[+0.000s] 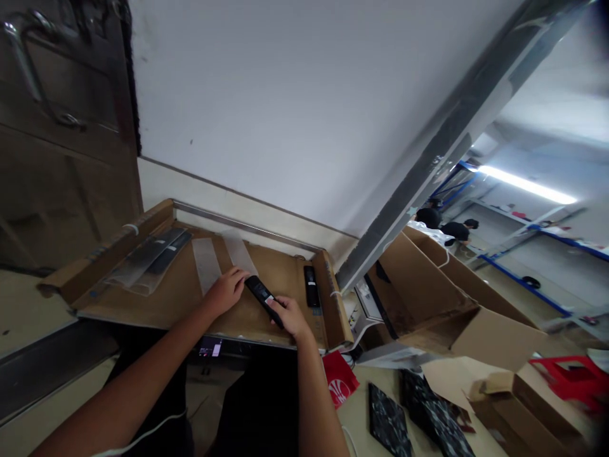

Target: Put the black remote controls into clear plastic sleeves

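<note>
A black remote control (263, 296) with a small pale label is in my right hand (288, 315), which grips its lower end. It slants over the cardboard-lined tray. My left hand (229, 289) is closed at the remote's upper end, fingertips pinching the near end of a clear plastic sleeve (239, 252). A second flat sleeve (206, 261) lies just left of that one. Toward the tray's right side rests another black remote (311, 287). Bagged dark remotes (164, 252) are piled at the left end.
Raised cardboard edges border the tray (271, 265), with a white wall panel behind it. Open cardboard boxes (428, 285) stand to the right. On the floor are a red bag (339, 379) and dark patterned packages (387, 419). Two people (457, 230) are near shelves farther back.
</note>
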Demonstrator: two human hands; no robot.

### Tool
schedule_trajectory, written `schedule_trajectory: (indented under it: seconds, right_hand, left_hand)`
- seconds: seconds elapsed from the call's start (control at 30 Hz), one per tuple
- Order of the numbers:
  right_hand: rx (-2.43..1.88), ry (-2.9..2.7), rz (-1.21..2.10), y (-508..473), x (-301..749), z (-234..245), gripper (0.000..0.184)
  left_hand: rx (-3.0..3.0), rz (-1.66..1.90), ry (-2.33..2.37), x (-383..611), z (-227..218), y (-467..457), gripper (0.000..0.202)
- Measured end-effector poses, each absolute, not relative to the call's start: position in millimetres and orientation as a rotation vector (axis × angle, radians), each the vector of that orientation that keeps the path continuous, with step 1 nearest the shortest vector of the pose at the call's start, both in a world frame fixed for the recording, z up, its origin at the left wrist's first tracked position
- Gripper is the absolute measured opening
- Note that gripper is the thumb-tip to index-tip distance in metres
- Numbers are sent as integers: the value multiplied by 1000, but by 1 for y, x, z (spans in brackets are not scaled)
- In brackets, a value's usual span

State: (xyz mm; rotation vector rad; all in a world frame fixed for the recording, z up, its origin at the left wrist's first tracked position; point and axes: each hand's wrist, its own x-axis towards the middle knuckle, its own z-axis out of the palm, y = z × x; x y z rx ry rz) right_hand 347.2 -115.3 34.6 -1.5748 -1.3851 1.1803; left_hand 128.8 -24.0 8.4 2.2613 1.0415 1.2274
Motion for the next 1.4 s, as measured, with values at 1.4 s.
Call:
schedule_trajectory:
  seconds: [1.4]
  right_hand:
    - [-1449,-1192,709,-102,320,19,39]
  left_hand:
    - [2045,1285,1074,171,16,-65,12]
